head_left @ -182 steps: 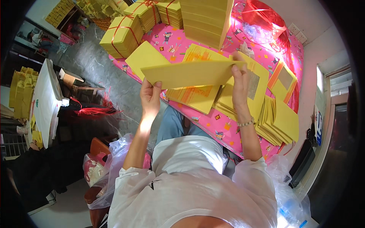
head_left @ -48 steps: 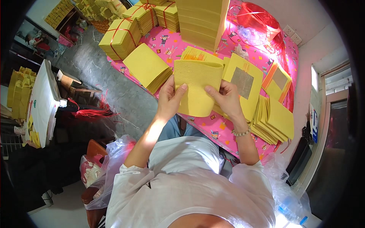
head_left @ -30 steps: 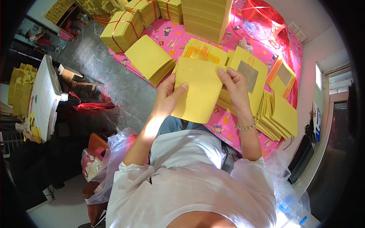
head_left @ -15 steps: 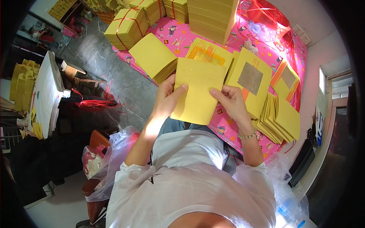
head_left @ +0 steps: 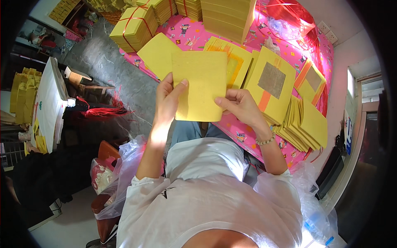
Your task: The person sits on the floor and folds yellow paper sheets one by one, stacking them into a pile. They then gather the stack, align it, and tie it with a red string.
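Between my two hands is a yellow paper sheet (head_left: 202, 87), held upright in front of my lap; whether it is one sheet or a thin pack I cannot tell. My left hand (head_left: 167, 98) pinches its left edge, thumb on the face. Lower on the right edge, the thumb of my right hand (head_left: 240, 106) presses with the fingers behind. Partly hidden beyond it lies a plain yellow paper stack (head_left: 158, 53). A yellow sheet with orange streaks (head_left: 239, 60) rests to its right, beside a yellow paper stack (head_left: 285, 74) bearing a grey square and an orange strip.
A pink patterned cloth (head_left: 194, 33) covers the table. Red-tied paper bundles (head_left: 131, 31) and a tall yellow stack (head_left: 225, 18) stand at the back. Fanned yellow sheets (head_left: 295, 126) lie at right. Red strips (head_left: 108, 108) hang by a wooden stool (head_left: 78, 74) at left.
Both hands have shifted left and slightly away from me, carrying the yellow sheet along. It now covers part of the plain stack and shows more of the orange-streaked sheet.
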Tool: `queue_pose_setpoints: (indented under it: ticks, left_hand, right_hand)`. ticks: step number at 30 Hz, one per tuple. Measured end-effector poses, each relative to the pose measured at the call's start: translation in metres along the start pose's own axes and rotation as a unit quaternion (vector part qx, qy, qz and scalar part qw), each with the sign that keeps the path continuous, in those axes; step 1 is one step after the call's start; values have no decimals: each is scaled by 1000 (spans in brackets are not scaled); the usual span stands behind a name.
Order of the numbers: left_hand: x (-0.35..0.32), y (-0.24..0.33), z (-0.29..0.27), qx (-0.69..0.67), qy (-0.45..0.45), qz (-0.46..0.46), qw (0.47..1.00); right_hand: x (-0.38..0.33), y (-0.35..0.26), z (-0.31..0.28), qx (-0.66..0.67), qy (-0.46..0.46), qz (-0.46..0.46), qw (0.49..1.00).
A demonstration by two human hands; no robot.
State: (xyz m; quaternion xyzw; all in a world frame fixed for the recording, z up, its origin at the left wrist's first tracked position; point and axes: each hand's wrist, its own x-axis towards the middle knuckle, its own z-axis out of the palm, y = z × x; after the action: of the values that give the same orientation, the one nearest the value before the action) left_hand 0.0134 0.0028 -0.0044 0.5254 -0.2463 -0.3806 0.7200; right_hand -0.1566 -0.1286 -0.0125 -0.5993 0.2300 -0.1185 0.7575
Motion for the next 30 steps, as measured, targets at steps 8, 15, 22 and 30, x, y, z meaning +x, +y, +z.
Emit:
queue_pose_setpoints:
  ticks: [8, 15, 22, 30]
  left_hand:
    - [-8, 5, -20, 9, 54, 43, 998]
    - [-21, -13, -58, -66, 127, 80, 987]
    - [6, 4, -66, -65, 155, 80, 983]
    - [100, -25, -129, -48, 212, 47, 975]
  right_hand:
    - [15, 14, 18, -65, -15, -3, 998]
    - [30, 28, 52, -65, -4, -23, 998]
    - [40, 27, 54, 66, 26, -77, 995]
    - [23, 5, -1, -301, 133, -182, 927]
